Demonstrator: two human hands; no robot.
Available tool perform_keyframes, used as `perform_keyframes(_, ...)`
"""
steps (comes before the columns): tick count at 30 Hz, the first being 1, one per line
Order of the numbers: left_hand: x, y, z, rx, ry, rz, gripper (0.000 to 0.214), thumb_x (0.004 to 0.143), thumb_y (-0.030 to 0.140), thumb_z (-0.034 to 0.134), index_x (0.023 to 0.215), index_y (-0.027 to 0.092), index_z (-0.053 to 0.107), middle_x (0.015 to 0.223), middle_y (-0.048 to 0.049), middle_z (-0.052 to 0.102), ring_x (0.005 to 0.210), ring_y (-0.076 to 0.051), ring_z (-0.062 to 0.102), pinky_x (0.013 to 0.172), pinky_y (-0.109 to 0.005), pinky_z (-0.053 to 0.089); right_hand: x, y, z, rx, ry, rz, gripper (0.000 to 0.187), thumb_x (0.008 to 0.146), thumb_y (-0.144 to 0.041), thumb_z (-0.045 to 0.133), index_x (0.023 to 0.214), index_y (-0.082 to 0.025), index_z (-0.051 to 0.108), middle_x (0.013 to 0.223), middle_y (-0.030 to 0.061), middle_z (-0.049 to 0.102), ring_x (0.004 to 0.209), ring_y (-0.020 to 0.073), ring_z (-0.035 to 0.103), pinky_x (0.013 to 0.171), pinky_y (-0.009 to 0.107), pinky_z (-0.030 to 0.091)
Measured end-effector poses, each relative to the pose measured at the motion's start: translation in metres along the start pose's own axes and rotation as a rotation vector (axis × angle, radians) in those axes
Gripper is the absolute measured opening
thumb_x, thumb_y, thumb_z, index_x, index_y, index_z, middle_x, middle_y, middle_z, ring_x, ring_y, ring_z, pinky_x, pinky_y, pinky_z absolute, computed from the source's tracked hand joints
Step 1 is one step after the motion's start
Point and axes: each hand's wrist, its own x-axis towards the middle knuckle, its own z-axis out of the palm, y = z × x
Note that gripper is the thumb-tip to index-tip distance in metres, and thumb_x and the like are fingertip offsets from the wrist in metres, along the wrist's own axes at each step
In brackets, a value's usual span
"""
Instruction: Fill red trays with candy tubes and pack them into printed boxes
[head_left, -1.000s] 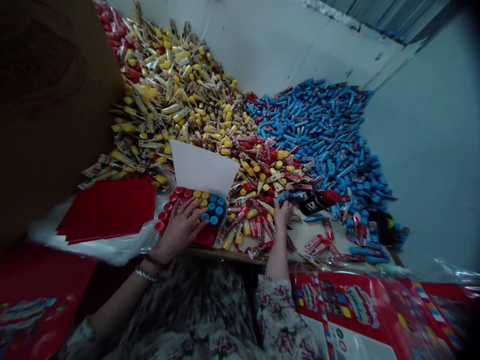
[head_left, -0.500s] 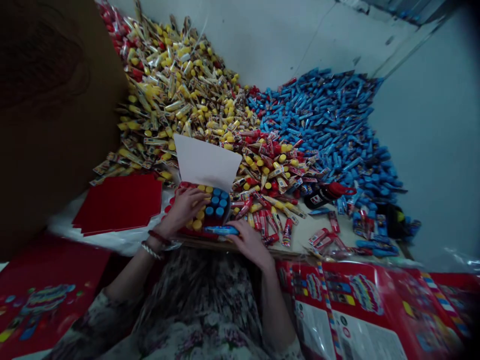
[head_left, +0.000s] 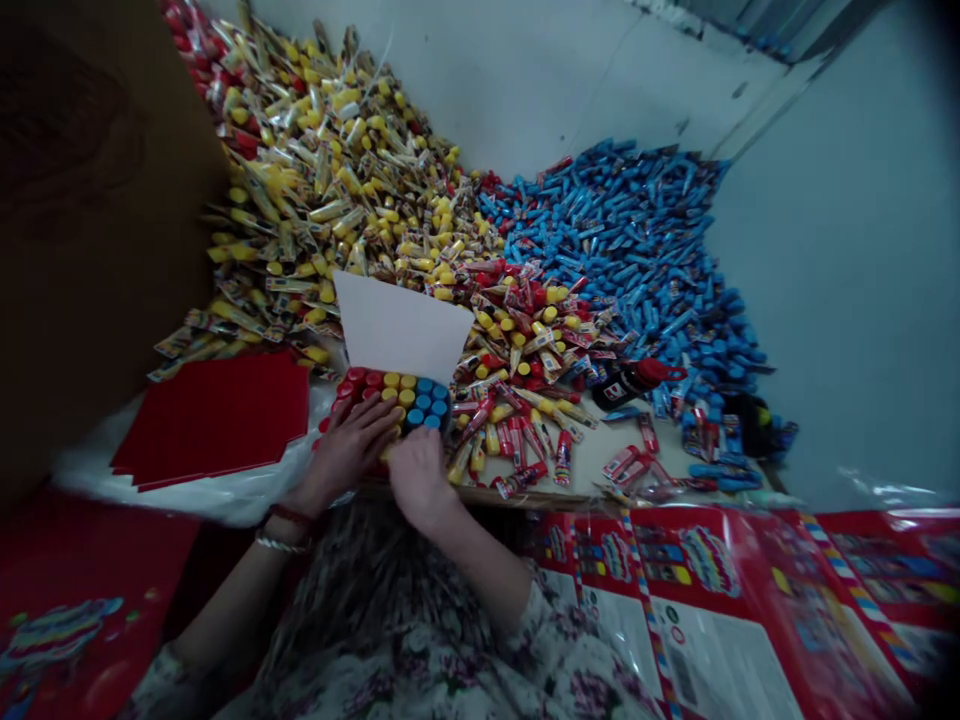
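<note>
A box with a raised white lid (head_left: pixel 401 325) stands in front of me, filled with upright tubes whose round caps show in red, yellow and blue (head_left: pixel 424 403). My left hand (head_left: pixel 351 440) lies across the red and yellow caps, its fingers stretched out. Over the near right part of the box is my right hand (head_left: pixel 421 478), its fingers curled down close to the left fingertips. Whatever those curled fingers may hold is hidden behind the back of the hand. Both hands cover the near row of caps.
Heaps of yellow tubes (head_left: pixel 315 190) and blue tubes (head_left: pixel 622 230) rise against the wall. Loose red tubes (head_left: pixel 562 458) and a black bottle (head_left: pixel 622 385) lie to the right. Red sheets (head_left: pixel 217 420) are stacked at left, beside a large cardboard box (head_left: pixel 97 250).
My right hand has moved left from the box's near right edge onto the caps. The blue tube at its fingers is out of sight. My left hand has flattened out over the caps.
</note>
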Motion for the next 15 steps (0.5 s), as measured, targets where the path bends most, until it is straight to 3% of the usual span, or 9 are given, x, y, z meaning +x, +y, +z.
perform_keyframes(4,0.0,-0.005,0.002,-0.014,0.016,0.029,0.046,0.096,0.044,0.032,0.126,0.023,0.059,0.132,-0.0084,0.058,0.129,-0.029,0.045,0.108,-0.054,0.028,0.013,-0.001,0.0,-0.017,0.035,-0.039,0.025,0.088,-0.007,0.045,0.098,-0.003,0.067,0.096,0.0192,0.067,0.097,0.0261,0.06,0.08,0.036,0.043)
perform_keyframes(8,0.002,-0.005,0.006,0.026,0.052,0.075,0.049,0.097,0.044,0.027,0.126,0.022,0.058,0.13,-0.0093,0.059,0.128,-0.03,0.047,0.104,-0.054,0.031,0.02,0.012,0.0,0.029,-0.017,-0.053,0.024,0.089,-0.008,0.045,0.095,-0.007,0.069,0.092,0.0157,0.069,0.092,0.0226,0.063,0.073,0.032,0.047)
perform_keyframes(10,0.003,-0.005,0.007,0.045,0.059,0.078,0.049,0.097,0.044,0.025,0.126,0.022,0.058,0.13,-0.0093,0.059,0.127,-0.03,0.047,0.102,-0.053,0.032,0.016,0.016,0.002,0.05,0.017,-0.044,0.023,0.089,-0.01,0.046,0.094,-0.009,0.069,0.093,0.015,0.069,0.091,0.0216,0.064,0.071,0.03,0.049)
perform_keyframes(13,0.002,-0.006,0.007,0.057,0.06,0.084,0.048,0.097,0.045,0.027,0.128,0.023,0.056,0.132,-0.0082,0.058,0.128,-0.03,0.046,0.103,-0.053,0.032,-0.002,0.034,0.01,0.241,0.188,-0.105,0.024,0.091,-0.025,0.053,0.111,-0.017,0.065,0.097,0.0092,0.069,0.087,0.0197,0.065,0.069,0.028,0.05)
perform_keyframes(15,0.001,-0.006,0.006,0.046,0.06,0.108,0.046,0.097,0.044,0.029,0.129,0.023,0.055,0.133,-0.0072,0.057,0.128,-0.03,0.046,0.103,-0.053,0.032,-0.015,0.068,0.019,0.507,0.404,-0.145,0.033,0.091,-0.037,0.054,0.121,-0.025,0.059,0.099,0.0027,0.07,0.083,0.0148,0.065,0.071,0.025,0.051)
